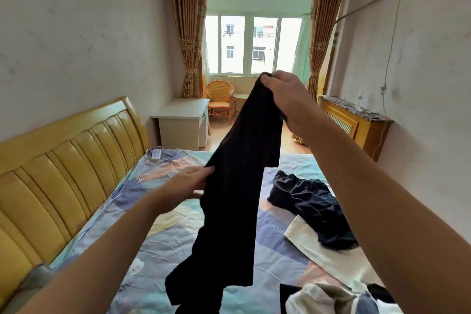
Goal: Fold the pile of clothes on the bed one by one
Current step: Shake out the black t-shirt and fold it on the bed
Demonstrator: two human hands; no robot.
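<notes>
The right hand [283,95] holds the top end of a long black garment [239,186] in a closed grip, the fingers curled around a bunch of the cloth, and keeps it high in the air above the bed [163,242]. The left hand [188,183] meets the garment lower, at its left edge about the middle of its length; its fingers look nearly straight against the cloth, and I cannot tell if the thumb pinches it from behind. The garment hangs down narrow and long, and its lower end goes out of view at the bottom edge.

I judge that the step in hand is the opening and straightening of one piece taken for folding. The next move calls for finding the edges, spreading the piece flat on the free part of the bed, or bringing the lower end up to the top.

To the right on the bed lie a crumpled dark garment [311,204], a white cloth [321,250] under it, and more mixed clothes [331,298] near the bottom edge, not yet folded.
</notes>
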